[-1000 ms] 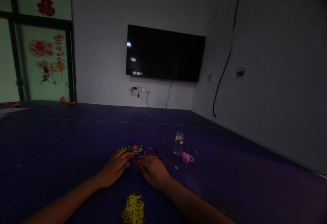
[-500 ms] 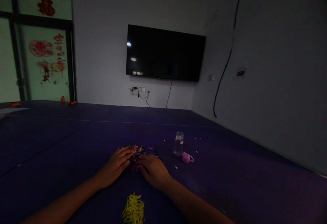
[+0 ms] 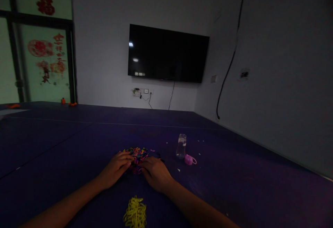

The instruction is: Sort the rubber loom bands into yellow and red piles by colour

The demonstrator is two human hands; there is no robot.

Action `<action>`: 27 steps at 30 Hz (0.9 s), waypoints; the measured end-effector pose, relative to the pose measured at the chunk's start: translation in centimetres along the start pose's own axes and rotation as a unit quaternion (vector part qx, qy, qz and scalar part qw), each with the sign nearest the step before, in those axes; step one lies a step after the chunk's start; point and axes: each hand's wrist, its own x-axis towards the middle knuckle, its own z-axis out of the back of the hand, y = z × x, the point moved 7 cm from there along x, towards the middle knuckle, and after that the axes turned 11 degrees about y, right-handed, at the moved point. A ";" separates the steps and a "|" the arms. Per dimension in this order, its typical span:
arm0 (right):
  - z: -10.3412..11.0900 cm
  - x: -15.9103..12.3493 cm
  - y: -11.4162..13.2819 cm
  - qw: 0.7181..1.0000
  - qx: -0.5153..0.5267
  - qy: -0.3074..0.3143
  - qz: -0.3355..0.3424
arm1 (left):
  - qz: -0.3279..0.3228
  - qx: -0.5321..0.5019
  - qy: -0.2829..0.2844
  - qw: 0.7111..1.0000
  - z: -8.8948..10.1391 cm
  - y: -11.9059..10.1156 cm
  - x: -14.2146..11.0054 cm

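A loose heap of multicoloured rubber bands (image 3: 137,155) lies on the dark purple tabletop between my two hands. On its left edge rests my left hand (image 3: 117,167), fingers stretched out over the bands and thumb apart. From the right, my right hand (image 3: 156,173) touches the heap with its fingers laid forward and its thumb below; some fingertips are hidden among the bands. Closer to me, between my forearms, sits a separate pile of yellow rubber bands (image 3: 135,213). Neither hand touches that pile.
Right of the heap stands a clear bottle (image 3: 181,147) without its lid. Beside it lies a pink lid with a loop (image 3: 189,159). Small white scraps (image 3: 178,170) dot the purple table (image 3: 221,179). A television (image 3: 169,54) hangs on the far wall.
My left hand has drawn slightly back and to the left, so more of the coloured bands show at the heap's left side. My right hand has hardly moved.
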 end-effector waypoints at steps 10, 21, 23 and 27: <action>-0.2 0.0 -0.1 1.000 0.002 -0.009 0.003 | 0.011 0.022 0.036 0.999 -1.1 0.7 0.1; 0.0 0.0 -0.1 1.000 0.008 -0.002 -0.002 | -0.005 0.009 0.025 1.000 -0.5 -0.3 0.1; 0.1 0.0 -0.1 1.000 0.009 -0.003 -0.003 | 0.002 -0.010 0.018 1.000 -0.4 0.0 0.1; 0.0 0.0 0.0 1.000 0.007 -0.002 0.003 | 0.038 -0.066 -0.020 0.997 0.2 1.0 0.1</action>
